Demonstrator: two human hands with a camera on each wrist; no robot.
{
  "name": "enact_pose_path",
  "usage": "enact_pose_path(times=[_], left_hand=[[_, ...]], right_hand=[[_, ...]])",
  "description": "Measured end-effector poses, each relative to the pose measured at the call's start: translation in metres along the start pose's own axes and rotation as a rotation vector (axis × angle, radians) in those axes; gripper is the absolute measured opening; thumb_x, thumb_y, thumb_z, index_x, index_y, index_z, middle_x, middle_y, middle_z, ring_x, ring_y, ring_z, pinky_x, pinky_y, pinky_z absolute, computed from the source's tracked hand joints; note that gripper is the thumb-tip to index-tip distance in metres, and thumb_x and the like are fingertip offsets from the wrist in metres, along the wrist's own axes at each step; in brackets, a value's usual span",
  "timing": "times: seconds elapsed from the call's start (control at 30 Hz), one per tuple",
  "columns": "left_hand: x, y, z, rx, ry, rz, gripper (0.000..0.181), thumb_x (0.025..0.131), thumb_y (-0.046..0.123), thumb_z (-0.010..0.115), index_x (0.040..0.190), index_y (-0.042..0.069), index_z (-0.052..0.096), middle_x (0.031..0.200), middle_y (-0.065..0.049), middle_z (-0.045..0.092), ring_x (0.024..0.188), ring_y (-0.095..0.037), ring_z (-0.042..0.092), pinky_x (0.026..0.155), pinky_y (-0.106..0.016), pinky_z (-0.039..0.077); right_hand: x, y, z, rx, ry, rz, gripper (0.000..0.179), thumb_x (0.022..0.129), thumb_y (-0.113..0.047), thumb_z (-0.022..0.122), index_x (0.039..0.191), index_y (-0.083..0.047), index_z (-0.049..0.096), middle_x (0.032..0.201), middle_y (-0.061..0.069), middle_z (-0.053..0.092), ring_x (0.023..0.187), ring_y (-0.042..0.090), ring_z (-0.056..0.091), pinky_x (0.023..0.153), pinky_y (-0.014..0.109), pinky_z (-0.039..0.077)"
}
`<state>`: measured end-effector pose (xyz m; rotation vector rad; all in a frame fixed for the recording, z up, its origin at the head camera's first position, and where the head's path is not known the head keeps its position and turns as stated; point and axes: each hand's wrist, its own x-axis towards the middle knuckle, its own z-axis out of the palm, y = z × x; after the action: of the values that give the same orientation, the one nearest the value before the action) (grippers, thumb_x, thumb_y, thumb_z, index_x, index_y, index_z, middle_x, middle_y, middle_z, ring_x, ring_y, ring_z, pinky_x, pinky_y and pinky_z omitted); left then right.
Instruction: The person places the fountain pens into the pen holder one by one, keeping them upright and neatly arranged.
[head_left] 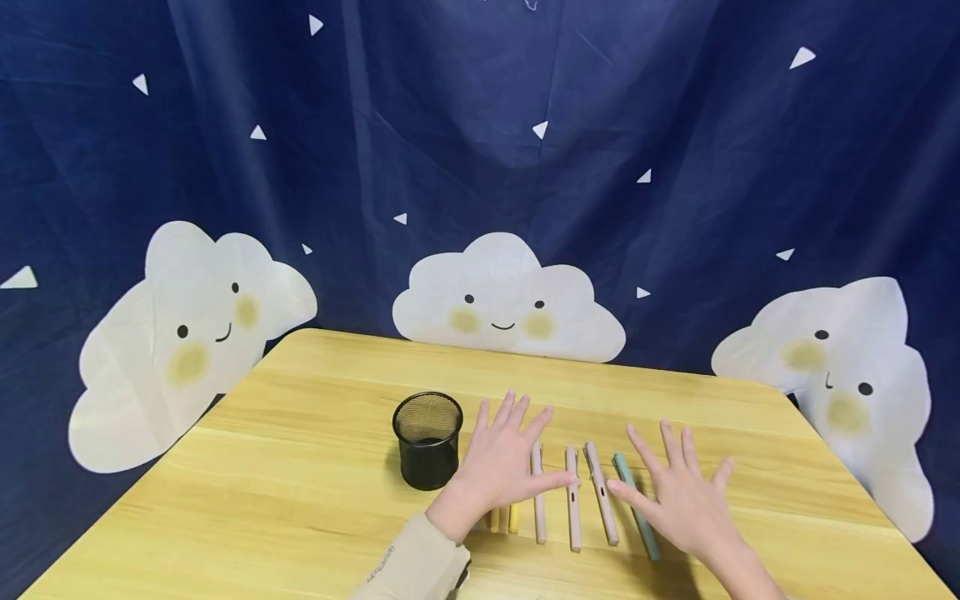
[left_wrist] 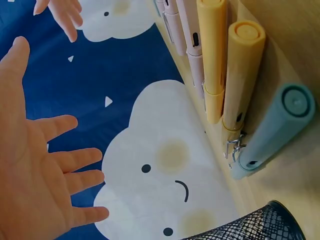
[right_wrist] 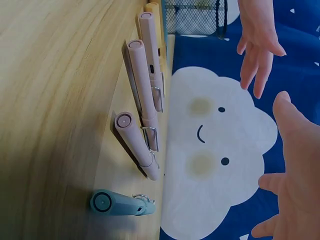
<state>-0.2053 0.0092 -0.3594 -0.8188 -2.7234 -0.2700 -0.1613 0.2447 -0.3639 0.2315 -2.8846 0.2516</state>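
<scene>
My left hand point(head_left: 501, 458) is spread over the left part of a row of pens, its fingers straight and nothing held. My right hand point(head_left: 686, 498) hovers near the row's right end, likewise spread and holding nothing. Three pink pens point(head_left: 602, 500) lie between the hands, side by side on the table. To their right is a teal pen point(head_left: 637, 508), close by the right thumb. Two yellow pens point(left_wrist: 212, 55) and another teal pen point(left_wrist: 275, 130) appear in the left wrist view. From the head view, the left hand hides most of the yellow pens and that teal one.
A black mesh pen cup point(head_left: 428, 458) stands upright on the table, just left of the left hand. The wooden table point(head_left: 262, 467) has rounded far corners. Behind it hangs a dark blue curtain point(head_left: 465, 167) printed with white clouds and triangles.
</scene>
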Motion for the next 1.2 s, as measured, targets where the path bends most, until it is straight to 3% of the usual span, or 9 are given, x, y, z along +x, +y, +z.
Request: enact_pose_path(times=[0.37,0.77,1.2], left_hand=[[-0.002,-0.007,-0.001,-0.006,0.067,0.060,0.081,0.078,0.073,0.033,0.138,0.019,0.036,0.138,-0.011,0.034,0.130,-0.029,0.022,0.100,-0.053,0.016],[-0.002,-0.014,-0.007,-0.015,0.129,0.079,0.073,0.081,0.067,0.038,0.134,0.016,0.042,0.132,-0.008,0.041,0.128,-0.026,0.026,0.101,-0.050,0.019],[-0.004,-0.024,-0.010,-0.047,0.164,0.070,0.071,0.082,0.067,0.038,0.131,0.016,0.045,0.130,-0.007,0.044,0.126,-0.026,0.030,0.100,-0.050,0.021]], right_hand=[[-0.001,0.002,-0.004,0.040,0.066,-0.033,0.074,0.080,-0.057,0.053,0.140,-0.017,0.032,0.139,0.028,0.022,0.128,0.044,0.012,0.084,0.074,0.003],[-0.003,0.007,-0.002,0.054,0.096,-0.055,0.072,0.081,-0.053,0.055,0.139,-0.017,0.034,0.138,0.027,0.024,0.129,0.041,0.013,0.088,0.071,0.006],[0.000,0.010,-0.003,0.062,0.050,-0.039,0.069,0.085,-0.051,0.051,0.140,-0.015,0.032,0.139,0.028,0.021,0.129,0.042,0.012,0.085,0.072,0.011]])
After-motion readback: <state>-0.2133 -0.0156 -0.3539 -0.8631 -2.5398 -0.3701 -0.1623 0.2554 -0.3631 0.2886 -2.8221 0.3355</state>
